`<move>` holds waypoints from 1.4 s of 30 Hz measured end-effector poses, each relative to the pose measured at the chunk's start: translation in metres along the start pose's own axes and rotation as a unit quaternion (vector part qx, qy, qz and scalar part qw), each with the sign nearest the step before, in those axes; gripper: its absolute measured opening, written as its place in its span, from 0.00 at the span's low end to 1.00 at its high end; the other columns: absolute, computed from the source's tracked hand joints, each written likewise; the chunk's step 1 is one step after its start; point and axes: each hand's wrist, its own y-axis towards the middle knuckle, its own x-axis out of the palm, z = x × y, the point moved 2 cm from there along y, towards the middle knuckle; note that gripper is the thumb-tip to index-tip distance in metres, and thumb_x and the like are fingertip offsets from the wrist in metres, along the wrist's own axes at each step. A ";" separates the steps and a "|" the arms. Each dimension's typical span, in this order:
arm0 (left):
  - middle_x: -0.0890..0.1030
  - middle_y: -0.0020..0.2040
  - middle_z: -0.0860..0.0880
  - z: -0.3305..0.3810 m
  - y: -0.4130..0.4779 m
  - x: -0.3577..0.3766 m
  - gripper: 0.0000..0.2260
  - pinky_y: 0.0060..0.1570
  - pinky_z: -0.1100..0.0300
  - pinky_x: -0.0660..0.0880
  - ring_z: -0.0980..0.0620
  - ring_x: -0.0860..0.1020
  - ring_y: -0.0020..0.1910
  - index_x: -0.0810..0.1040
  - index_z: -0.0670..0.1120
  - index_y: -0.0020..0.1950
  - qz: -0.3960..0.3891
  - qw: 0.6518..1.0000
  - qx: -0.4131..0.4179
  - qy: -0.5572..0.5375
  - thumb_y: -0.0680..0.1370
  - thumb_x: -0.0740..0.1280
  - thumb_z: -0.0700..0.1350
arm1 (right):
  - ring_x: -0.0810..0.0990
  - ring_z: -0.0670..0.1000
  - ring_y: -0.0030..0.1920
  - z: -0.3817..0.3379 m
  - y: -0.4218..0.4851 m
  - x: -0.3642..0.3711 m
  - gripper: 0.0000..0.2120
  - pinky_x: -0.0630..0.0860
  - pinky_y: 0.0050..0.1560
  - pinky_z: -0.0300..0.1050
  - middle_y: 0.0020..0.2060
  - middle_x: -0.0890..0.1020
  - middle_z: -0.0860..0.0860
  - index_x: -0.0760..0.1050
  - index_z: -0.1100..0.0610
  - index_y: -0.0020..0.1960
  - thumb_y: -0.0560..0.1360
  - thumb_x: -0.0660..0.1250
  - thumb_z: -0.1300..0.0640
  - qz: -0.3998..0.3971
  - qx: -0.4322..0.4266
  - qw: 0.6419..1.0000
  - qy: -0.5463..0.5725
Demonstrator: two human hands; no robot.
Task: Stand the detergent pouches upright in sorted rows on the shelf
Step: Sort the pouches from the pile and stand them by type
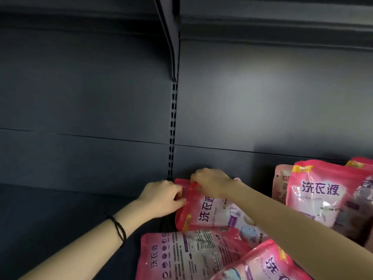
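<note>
A pink detergent pouch (210, 213) lies on its side on the dark shelf (60, 209), near the back panel. My left hand (161, 199) pinches its left edge. My right hand (212, 183) grips the same pouch along its top edge from above. In front of it lie two more pink pouches, one back-side up (187, 255) and one at the bottom edge (268, 263). To the right, several pouches (319, 190) stand upright against the back panel.
A slotted upright (172, 130) runs down the dark back panel just left of my hands. An upper shelf (262, 21) hangs overhead. The shelf floor stretches away to the left of the pouches.
</note>
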 end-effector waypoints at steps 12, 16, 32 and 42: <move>0.84 0.44 0.56 -0.014 0.004 -0.013 0.17 0.53 0.58 0.76 0.59 0.80 0.47 0.83 0.53 0.46 0.028 0.910 -0.073 -0.406 0.72 0.65 0.65 | 0.77 0.49 0.38 0.035 -0.042 -0.048 0.04 0.75 0.46 0.46 0.36 0.77 0.49 0.74 0.56 0.44 0.77 0.64 0.63 0.260 0.085 0.911 0.309; 0.84 0.50 0.51 0.005 0.007 -0.024 0.18 0.56 0.56 0.77 0.54 0.82 0.52 0.81 0.47 0.52 0.016 0.788 -0.075 -0.611 0.68 0.70 0.57 | 0.78 0.46 0.34 0.047 -0.064 -0.067 0.06 0.75 0.43 0.43 0.33 0.79 0.52 0.73 0.57 0.43 0.79 0.63 0.63 0.361 0.110 0.779 0.500; 0.86 0.48 0.49 0.050 0.005 0.006 0.15 0.53 0.54 0.78 0.50 0.83 0.50 0.80 0.44 0.52 0.061 0.701 -0.095 -0.704 0.70 0.68 0.52 | 0.73 0.50 0.33 0.026 -0.120 0.007 0.12 0.71 0.34 0.45 0.30 0.76 0.49 0.74 0.54 0.36 0.78 0.65 0.56 0.371 0.237 0.688 0.577; 0.85 0.47 0.46 0.125 0.025 -0.073 0.05 0.48 0.54 0.81 0.48 0.84 0.46 0.82 0.43 0.48 0.141 0.661 -0.067 -0.734 0.74 0.70 0.43 | 0.69 0.55 0.28 0.045 -0.173 -0.040 0.09 0.66 0.22 0.40 0.31 0.73 0.52 0.75 0.57 0.43 0.80 0.63 0.56 0.487 0.207 0.543 0.652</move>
